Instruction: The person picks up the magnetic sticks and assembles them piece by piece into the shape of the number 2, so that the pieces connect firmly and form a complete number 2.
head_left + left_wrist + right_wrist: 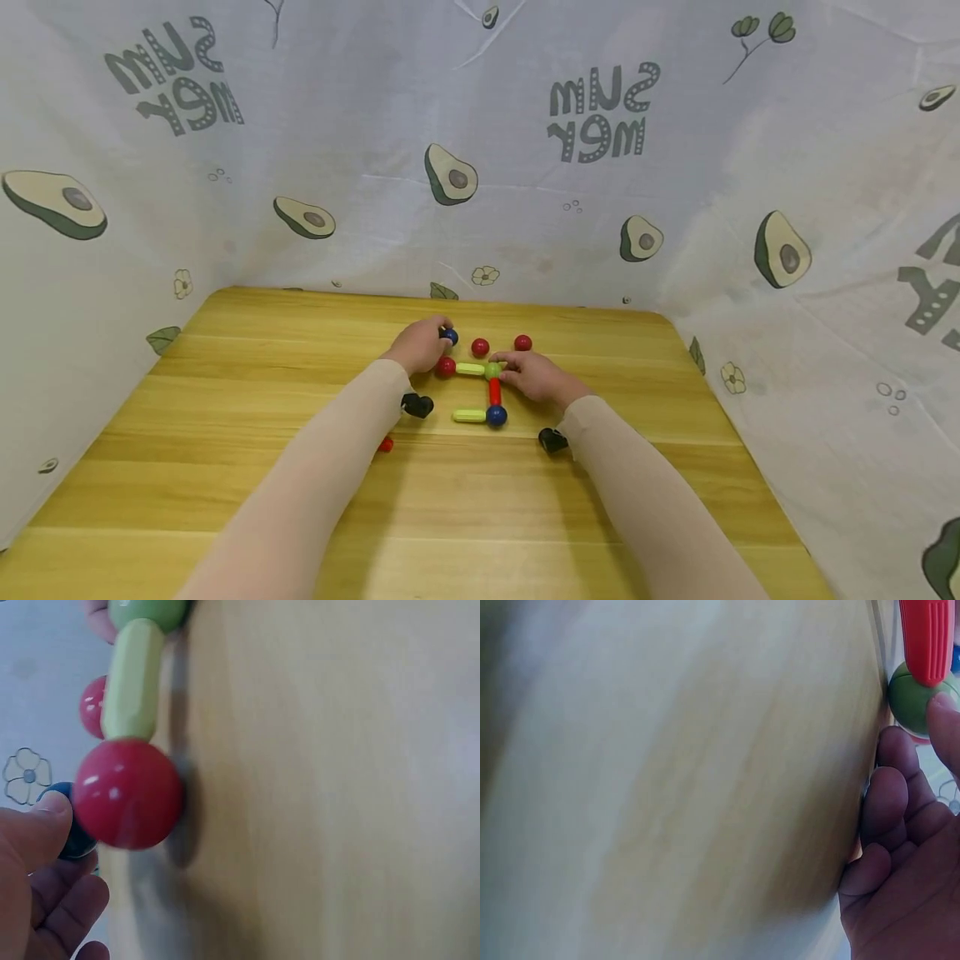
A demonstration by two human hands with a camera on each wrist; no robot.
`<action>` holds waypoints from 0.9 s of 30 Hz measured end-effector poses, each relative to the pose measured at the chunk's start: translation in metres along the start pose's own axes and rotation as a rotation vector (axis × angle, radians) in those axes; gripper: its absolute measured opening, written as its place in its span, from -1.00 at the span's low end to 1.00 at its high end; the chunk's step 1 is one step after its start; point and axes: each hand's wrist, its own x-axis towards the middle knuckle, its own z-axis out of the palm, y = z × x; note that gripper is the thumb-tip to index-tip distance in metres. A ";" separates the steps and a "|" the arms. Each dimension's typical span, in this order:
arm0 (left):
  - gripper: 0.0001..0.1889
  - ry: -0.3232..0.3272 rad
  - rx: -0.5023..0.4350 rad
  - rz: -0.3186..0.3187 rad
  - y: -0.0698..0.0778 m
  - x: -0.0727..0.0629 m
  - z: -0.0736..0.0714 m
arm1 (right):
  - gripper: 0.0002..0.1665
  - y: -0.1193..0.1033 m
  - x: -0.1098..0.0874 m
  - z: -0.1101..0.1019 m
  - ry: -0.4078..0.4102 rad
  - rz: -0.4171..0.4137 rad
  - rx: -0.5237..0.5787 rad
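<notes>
My left hand point(422, 345) pinches a dark blue ball point(449, 337) between thumb and fingers; in the left wrist view the thumb lies across this blue ball point(78, 841), just behind a red ball point(129, 793). With thumb and fingers, my right hand point(537, 377) holds the green ball point(492, 372) at the corner of a joined toy frame. From that corner a yellow-green rod point(470, 369) runs left to the red ball point(446, 367). A red rod point(494, 392) runs toward me to another blue ball point(497, 416), which carries a second yellow-green rod point(469, 416) pointing left.
Two loose red balls point(480, 347) lie beyond the frame on the wooden table point(480, 517). A red piece point(386, 445) shows partly from under the left forearm. A printed cloth point(375, 233) hangs behind and beside the table. Black wrist cameras point(553, 440) sit at both sleeves.
</notes>
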 end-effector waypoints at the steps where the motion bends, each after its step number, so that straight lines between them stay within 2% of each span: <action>1: -0.57 0.000 -0.009 0.008 0.000 -0.002 -0.003 | -0.55 0.000 0.000 0.000 0.001 -0.001 -0.002; 10: -0.61 -0.017 -0.142 0.069 -0.005 -0.026 -0.022 | -0.55 0.001 -0.001 0.001 0.003 0.003 0.009; 17: -0.65 -0.038 -0.131 0.112 -0.014 -0.042 -0.029 | -0.51 0.002 -0.002 0.001 0.012 -0.019 -0.004; 21: -0.64 -0.064 -0.122 0.126 -0.018 -0.055 -0.029 | -0.45 0.000 -0.007 -0.001 0.022 -0.002 -0.002; 27: -0.68 -0.100 -0.128 0.143 -0.021 -0.072 -0.029 | -0.47 -0.003 -0.014 -0.007 0.072 0.005 -0.036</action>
